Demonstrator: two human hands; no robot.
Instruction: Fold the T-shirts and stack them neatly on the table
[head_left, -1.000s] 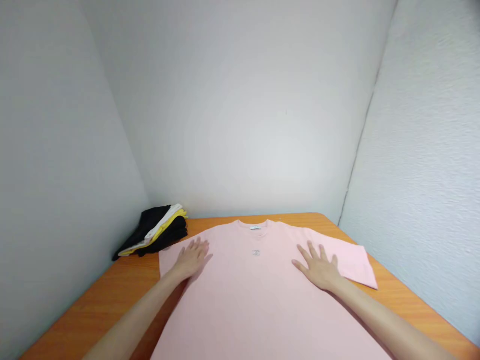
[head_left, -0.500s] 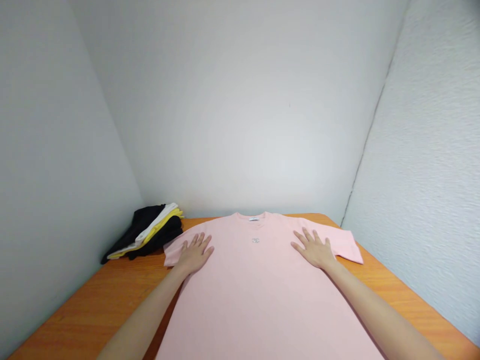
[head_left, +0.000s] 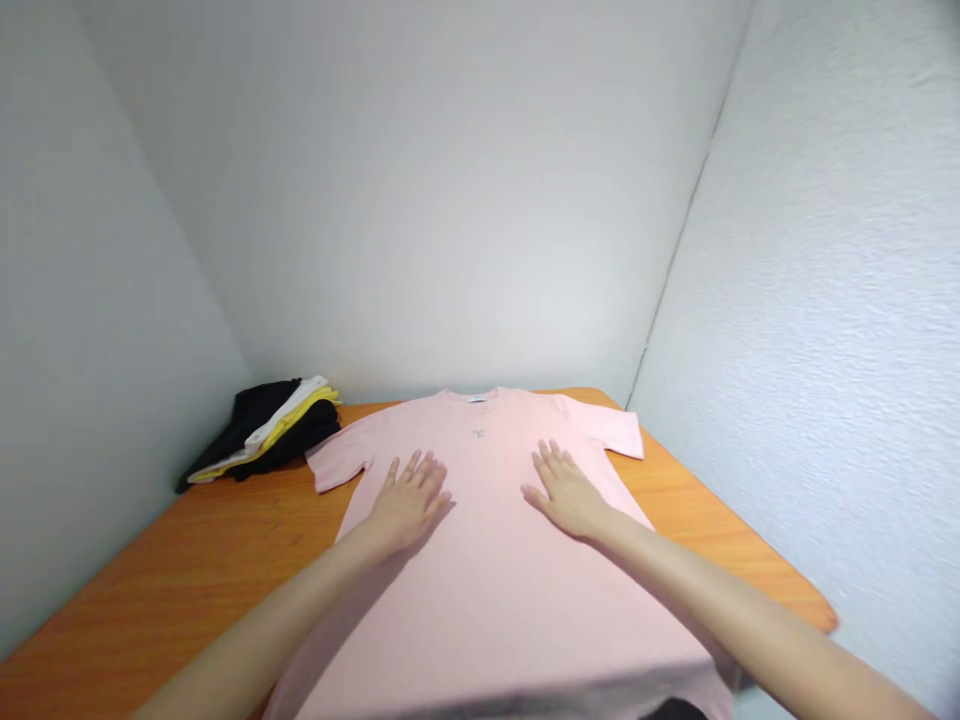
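A pink T-shirt (head_left: 480, 560) lies spread out on the wooden table, its collar toward the back wall and both sleeves out to the sides. A small emblem (head_left: 478, 434) sits on its chest below the neck label. My left hand (head_left: 409, 500) is over the left half of the chest, palm down with fingers spread. Palm down too, my right hand (head_left: 568, 492) rests on the right half, fingers stretched out. The shirt's lower part reaches the table's near edge, where a dark shape partly shows.
A stack of folded black, white and yellow clothes (head_left: 262, 430) lies at the back left of the orange-brown wooden table (head_left: 187, 570). Pale walls stand at the left, back and right (head_left: 825, 350). The table's front right corner shows near the right wall.
Both hands have slid down from near the shoulders toward the middle of the shirt and closer together. The view has shifted, and the table's near edge now shows.
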